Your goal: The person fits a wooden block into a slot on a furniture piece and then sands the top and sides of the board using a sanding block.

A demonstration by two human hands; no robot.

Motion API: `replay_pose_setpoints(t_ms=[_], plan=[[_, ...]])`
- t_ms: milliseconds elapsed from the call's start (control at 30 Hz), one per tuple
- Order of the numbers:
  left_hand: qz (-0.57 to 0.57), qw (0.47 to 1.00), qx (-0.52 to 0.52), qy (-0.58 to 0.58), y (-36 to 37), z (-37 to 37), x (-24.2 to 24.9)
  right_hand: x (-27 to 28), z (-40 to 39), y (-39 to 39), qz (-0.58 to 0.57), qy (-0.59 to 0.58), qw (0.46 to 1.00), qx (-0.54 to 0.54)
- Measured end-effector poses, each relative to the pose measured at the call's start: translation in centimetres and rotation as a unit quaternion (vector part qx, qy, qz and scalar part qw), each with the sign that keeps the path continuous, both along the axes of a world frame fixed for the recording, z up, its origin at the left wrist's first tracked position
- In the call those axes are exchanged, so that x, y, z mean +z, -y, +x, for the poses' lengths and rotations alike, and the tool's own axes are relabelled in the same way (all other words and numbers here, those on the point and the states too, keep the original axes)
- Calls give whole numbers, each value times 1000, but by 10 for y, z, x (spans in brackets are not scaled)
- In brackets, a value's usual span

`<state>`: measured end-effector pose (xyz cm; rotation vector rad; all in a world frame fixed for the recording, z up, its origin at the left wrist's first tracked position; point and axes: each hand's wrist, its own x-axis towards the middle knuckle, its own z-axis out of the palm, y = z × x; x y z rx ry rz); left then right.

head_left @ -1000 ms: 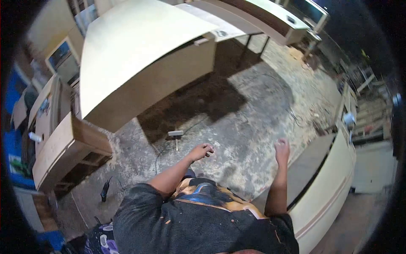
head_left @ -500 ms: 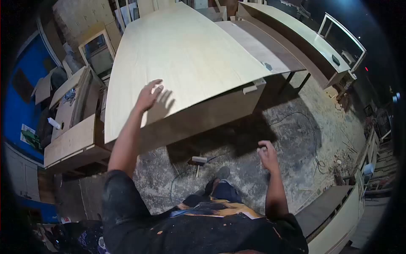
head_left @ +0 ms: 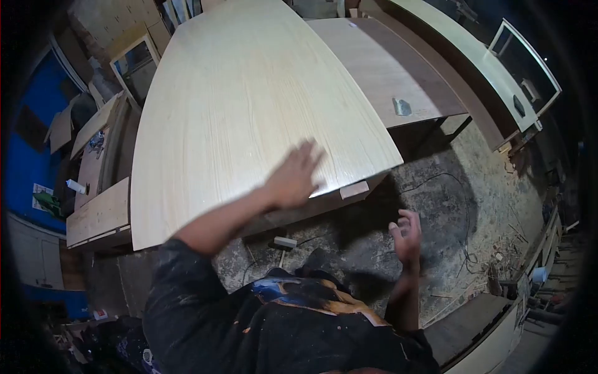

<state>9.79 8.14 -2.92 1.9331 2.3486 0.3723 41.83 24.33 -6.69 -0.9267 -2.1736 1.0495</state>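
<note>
A large pale wood-grain panel (head_left: 237, 106) lies across a box-like base in front of me. Over its near edge, toward the near right corner, my left hand (head_left: 296, 174) is spread flat with the palm down and the fingers slightly blurred. A small wooden block (head_left: 355, 190) sticks out under the panel's edge close by. My right hand (head_left: 408, 237) hangs in the air to the right, over the floor, its fingers loosely bent and holding nothing.
A brown table (head_left: 374, 62) with a small grey scrap (head_left: 402, 107) adjoins the panel on the right. Beyond stands a long cabinet (head_left: 461, 47). A mallet-like tool (head_left: 285, 242) and a cable (head_left: 464, 218) are on the dusty floor. Wooden cabinets (head_left: 99, 212) stand left.
My left hand has moved right along the panel toward its near right corner and flattened. The panel's near edge appears lower in view. My right hand stays raised, fingers bent.
</note>
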Motion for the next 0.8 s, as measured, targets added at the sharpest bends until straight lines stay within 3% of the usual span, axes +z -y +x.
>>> replay_pose_setpoints(t_ms=[67,100,133,200,267,333,400,467,500,567,600,667,800], plan=[[30,970,-144,192,36,30,14,22,-39,9,40,-2,998,39],[1,904,-169,393,49,41,31,24,-55,13,77,-24,995,59],[-31,795,-185,577,61,48,42,27,-71,19,77,-30,995,59],[-47,735,-199,646,80,52,24,23,-98,30,118,-52,990,53],[-32,751,-108,651,94,60,-1,10,-117,40,147,-60,987,24],[1,645,-18,764,103,63,-17,3,-130,51,179,-68,981,-7],[32,628,14,777,110,59,-12,0,-137,56,182,-75,979,-58],[81,744,20,663,110,54,-3,0,-142,60,174,-87,978,-75],[80,744,19,663,109,51,7,-3,-143,59,173,-85,977,-89],[150,897,-33,414,98,41,32,-1,-147,62,166,-92,976,-107],[153,896,-34,416,87,36,37,-1,-147,63,169,-90,976,-106],[242,960,-76,118,67,29,46,-3,-147,62,151,-90,978,-115],[232,970,-67,38,48,15,29,-1,-146,54,162,-99,974,-126]])
